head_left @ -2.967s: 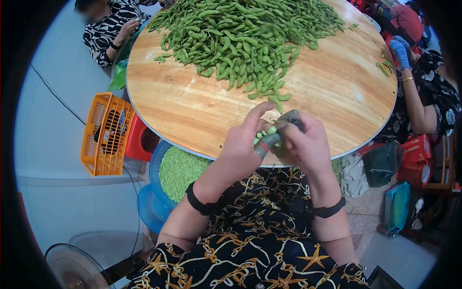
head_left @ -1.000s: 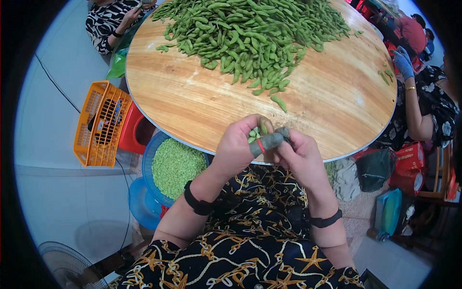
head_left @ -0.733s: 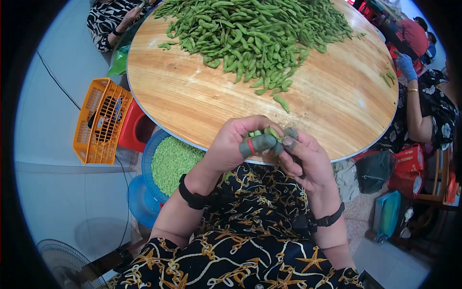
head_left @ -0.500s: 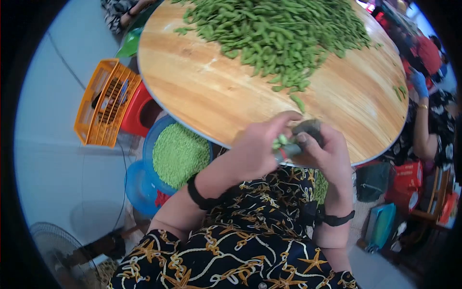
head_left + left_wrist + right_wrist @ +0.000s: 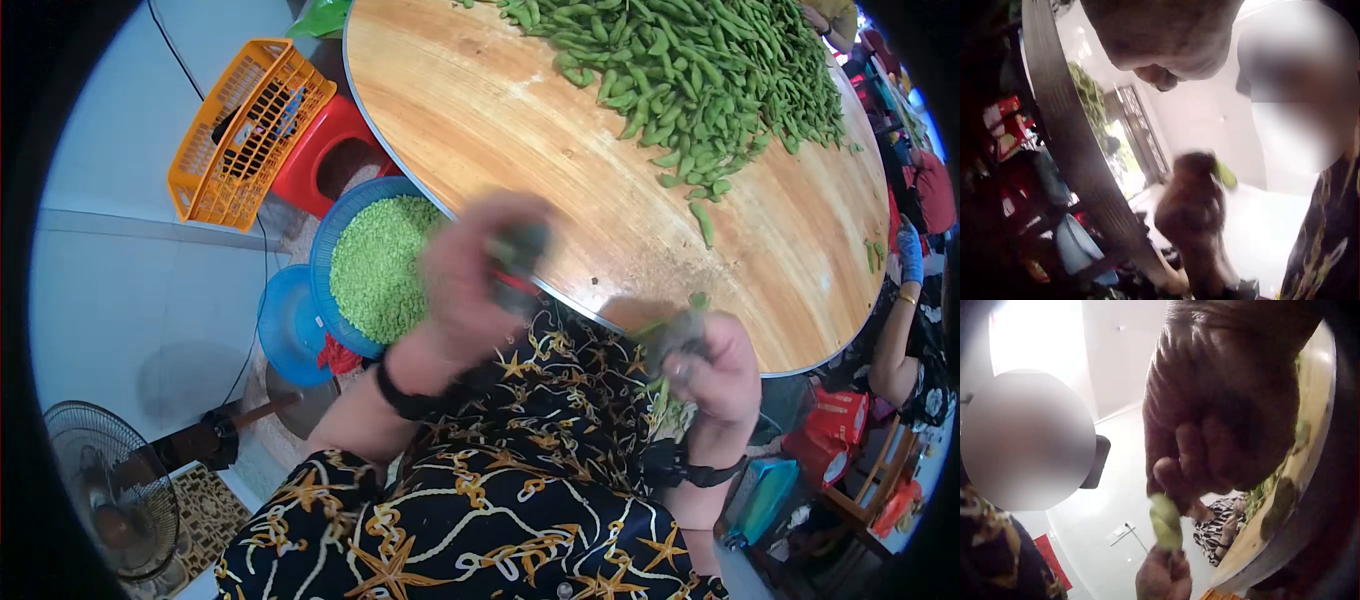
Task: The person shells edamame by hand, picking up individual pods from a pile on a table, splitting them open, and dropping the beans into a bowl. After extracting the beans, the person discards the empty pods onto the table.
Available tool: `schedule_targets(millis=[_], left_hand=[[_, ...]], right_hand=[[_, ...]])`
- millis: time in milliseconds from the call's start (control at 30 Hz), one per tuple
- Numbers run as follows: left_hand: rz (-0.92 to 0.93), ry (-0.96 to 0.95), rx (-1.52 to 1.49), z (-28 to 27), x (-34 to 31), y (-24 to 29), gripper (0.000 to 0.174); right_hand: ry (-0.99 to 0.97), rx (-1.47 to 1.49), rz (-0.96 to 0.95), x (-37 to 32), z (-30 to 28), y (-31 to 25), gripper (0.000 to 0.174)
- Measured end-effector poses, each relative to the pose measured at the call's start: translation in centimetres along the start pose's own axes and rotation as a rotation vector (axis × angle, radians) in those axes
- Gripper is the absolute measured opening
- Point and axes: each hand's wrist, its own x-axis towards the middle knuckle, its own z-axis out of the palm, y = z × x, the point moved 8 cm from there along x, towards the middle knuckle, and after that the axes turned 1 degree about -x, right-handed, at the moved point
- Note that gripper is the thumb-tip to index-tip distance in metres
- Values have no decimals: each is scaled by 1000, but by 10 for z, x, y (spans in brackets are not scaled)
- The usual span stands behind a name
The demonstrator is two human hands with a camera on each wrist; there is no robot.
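My left hand [image 5: 480, 270] is a motion blur over the near edge of the round wooden table [image 5: 560, 150], close to the blue basin [image 5: 325, 250] of shelled green beans [image 5: 385, 265]. Its fingers look curled, with a grey thumb cover showing, and they seem to enclose the shelled beans seen before. My right hand [image 5: 705, 365] hangs just below the table edge over my lap and pinches an empty pod shell [image 5: 1165, 524]. A big pile of edamame pods [image 5: 700, 70] covers the far side of the table, and one loose pod [image 5: 703, 223] lies nearer.
An orange basket [image 5: 245, 130] and a red stool [image 5: 330, 150] stand left of the table. A second blue basin [image 5: 290, 325] sits under the first. A floor fan [image 5: 110, 490] is at lower left. Another person's gloved hand [image 5: 908, 255] is at the right rim.
The hands were together at the table edge working on a pod. They have split: the left swung left toward the blue basin, the right dropped toward my lap with the shell. The view tilted left.
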Motion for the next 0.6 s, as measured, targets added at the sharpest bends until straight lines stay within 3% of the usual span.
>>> schedule_targets(millis=[33,67,100,133,167,200,233,267,300,333,400,467,533,600], left_hand=[[49,199,25,-33,2,-9,22],[-91,292,-298,-66,4,-29,20],[-237,439,-58,-96,0,-48,18],[-372,324,34,-119,-4,-77,19],[-504,208,127,-141,-16,-106,20],[-504,209,128,-156,-31,-119,20],[-510,-95,651,-155,-45,-131,22],[-482,-414,1167,-148,-56,-141,23],[-480,-414,1167,-143,-52,-134,23],[-426,-233,1038,-139,-38,-114,26],[-306,95,764,-129,-13,-75,28],[-184,141,605,-95,7,-38,26],[0,-54,560,-37,18,-4,24],[2,-243,333,19,20,10,25]], right_hand=[[0,1,9,-3,-5,-7,13],[-116,-174,11,-4,1,-15,14],[-232,-348,10,-7,6,-17,17],[-121,-363,-116,-7,-3,-21,19],[-123,-362,-114,-4,-4,-18,19],[238,-508,-116,1,-33,-24,19],[606,-643,-116,-3,-59,-32,19],[610,-641,-116,6,-59,-31,19],[743,-934,-86,11,-61,-39,18],[870,-1229,-52,12,-60,-45,18],[840,-1343,-44,19,-63,-33,19],[800,-1444,26,24,-57,-29,21],[785,-1408,-17,23,-52,-31,21],[794,-1378,-55,19,-56,-30,21]])
